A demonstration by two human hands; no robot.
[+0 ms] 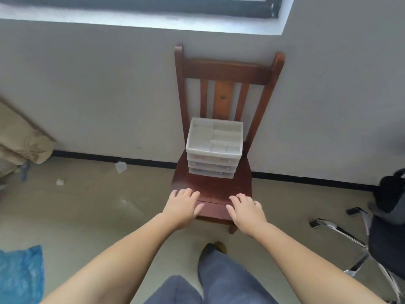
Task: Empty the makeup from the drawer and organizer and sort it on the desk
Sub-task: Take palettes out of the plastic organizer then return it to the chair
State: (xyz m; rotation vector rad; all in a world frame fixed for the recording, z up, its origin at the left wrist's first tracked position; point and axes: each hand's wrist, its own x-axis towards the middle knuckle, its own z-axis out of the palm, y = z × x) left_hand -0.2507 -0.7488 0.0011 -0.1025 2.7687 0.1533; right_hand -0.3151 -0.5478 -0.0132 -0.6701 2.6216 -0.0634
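Observation:
A white plastic organizer [214,148] with three shallow drawers and a divided open top tray stands on the seat of a dark wooden chair [219,189] against the wall. The top compartments look bare; the drawers' contents are too blurred to tell. My left hand [183,205] and my right hand [246,208] reach forward side by side over the chair's front edge, fingers relaxed and spread, holding nothing. Both hands are short of the organizer, apart from it.
A black office chair with chrome legs [372,238] stands at the right. A blue plastic bag [20,275] lies at lower left, a beige bundle [22,139] at left, small scraps [121,166] on the floor. My jeans and shoe [215,249] show below.

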